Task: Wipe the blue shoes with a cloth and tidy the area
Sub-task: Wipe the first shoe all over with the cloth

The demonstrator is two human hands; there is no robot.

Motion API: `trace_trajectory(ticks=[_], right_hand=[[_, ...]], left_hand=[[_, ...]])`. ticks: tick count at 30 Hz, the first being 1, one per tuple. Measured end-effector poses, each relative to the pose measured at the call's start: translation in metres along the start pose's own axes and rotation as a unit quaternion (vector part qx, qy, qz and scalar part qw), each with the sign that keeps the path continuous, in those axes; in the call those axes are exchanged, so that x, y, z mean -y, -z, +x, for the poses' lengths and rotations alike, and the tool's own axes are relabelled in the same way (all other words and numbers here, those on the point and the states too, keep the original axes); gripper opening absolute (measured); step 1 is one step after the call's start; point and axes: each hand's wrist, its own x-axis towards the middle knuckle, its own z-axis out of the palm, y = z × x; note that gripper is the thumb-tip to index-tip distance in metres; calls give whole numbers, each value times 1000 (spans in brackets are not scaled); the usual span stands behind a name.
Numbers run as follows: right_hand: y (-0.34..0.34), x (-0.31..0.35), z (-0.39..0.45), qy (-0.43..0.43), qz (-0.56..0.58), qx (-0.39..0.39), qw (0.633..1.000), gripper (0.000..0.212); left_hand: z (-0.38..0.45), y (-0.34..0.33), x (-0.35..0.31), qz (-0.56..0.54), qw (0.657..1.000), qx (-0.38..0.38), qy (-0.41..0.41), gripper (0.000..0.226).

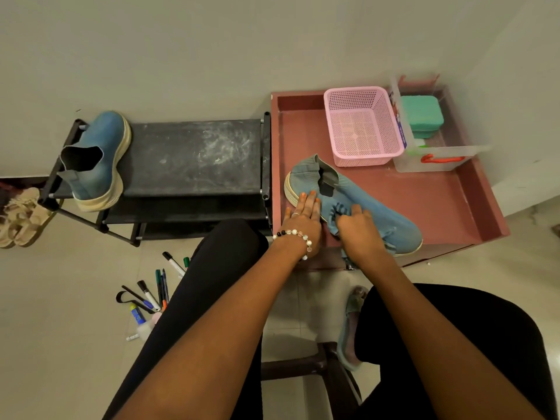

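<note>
Blue shoe (372,204) lying on its side in the red tray (439,204), heel toward the rack, toe near the tray's front edge. Pressed at the heel side by the left hand (303,215), fingers straight and flat, nothing gripped. Rubbed at the middle by the right hand (357,231), fingers curled round a bunched blue cloth (336,215); most of the cloth hidden under that hand, its edges hard to separate from the shoe's fabric. Second blue shoe (97,165) resting on the left end of the black shoe rack (194,159), sole toward the wall. Pink basket (362,125) and clear box (436,156) at the tray's far side. Markers (154,292) scattered on the floor, partly covered by a dark trouser leg. Sandals (18,219) cut off at the left edge.
</note>
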Motion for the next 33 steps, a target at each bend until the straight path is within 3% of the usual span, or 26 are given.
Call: trace_trajectory(ticks=[3, 7, 11, 15, 20, 24, 28, 33], right_hand=[[-4, 1, 4, 35, 14, -23, 999, 35], [2, -15, 3, 81, 35, 3, 996, 34], [15, -27, -1, 17, 10, 45, 999, 36], [13, -9, -3, 1, -37, 23, 999, 23], [2, 13, 13, 44, -65, -32, 996, 31], [1, 17, 11, 48, -12, -69, 996, 39], [1, 2, 5, 49, 12, -23, 998, 38], [19, -24, -15, 37, -10, 60, 997, 27]], left_hand=[[0, 0, -1, 4, 1000, -2, 1, 84], [1, -3, 0, 13, 1000, -11, 1, 81], [2, -4, 0, 10, 1000, -14, 1, 78], [3, -5, 1, 15, 1000, -15, 0, 83], [5, -6, 1, 27, 1000, -10, 3, 88], [4, -6, 1, 31, 999, -9, 7, 87], [0, -6, -2, 37, 999, -21, 7, 78], [1, -6, 0, 35, 999, -20, 5, 89]])
